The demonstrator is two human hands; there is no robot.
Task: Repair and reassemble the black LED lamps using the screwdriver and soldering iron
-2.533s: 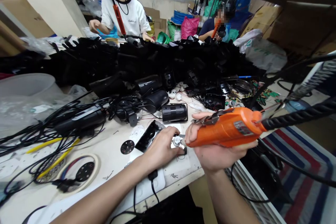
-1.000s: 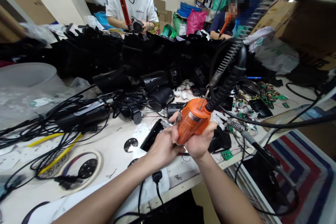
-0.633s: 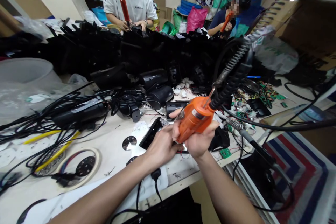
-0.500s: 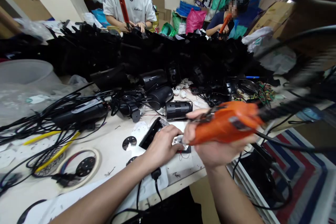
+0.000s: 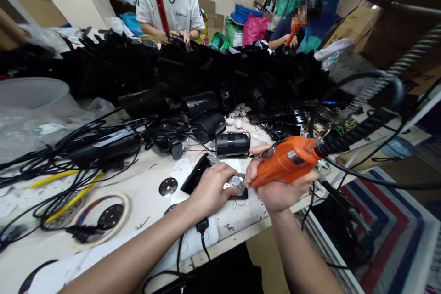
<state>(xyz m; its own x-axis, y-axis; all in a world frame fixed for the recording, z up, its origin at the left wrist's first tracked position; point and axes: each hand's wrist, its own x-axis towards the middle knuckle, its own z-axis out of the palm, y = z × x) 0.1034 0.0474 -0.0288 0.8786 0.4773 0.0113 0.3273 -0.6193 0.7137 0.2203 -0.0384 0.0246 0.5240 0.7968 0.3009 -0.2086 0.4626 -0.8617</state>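
Note:
My right hand (image 5: pixel 275 195) is wrapped round an orange electric screwdriver (image 5: pixel 287 161), held nearly level with its front end pointing left. A black cable and a coiled spring run from its rear end up to the right. My left hand (image 5: pixel 213 186) is closed on a black plastic housing (image 5: pixel 195 175) that lies on the table. Between its thumb and fingers shows a small silver round part (image 5: pixel 236 181), like a little motor, with thin red wires below. The screwdriver's tip is beside this part; whether they touch I cannot tell.
A black cylindrical housing (image 5: pixel 233 144) lies behind my hands. Tangled black cables (image 5: pixel 103 147) and a tape roll (image 5: pixel 126 220) are on the left. Behind is a heap of black parts (image 5: pixel 241 69). Two people sit across, each with an orange screwdriver.
My right hand and the screwdriver have moved slightly left, and the tool's rear end has swung in. The silver round part shows more plainly. My left hand stays on the housing.

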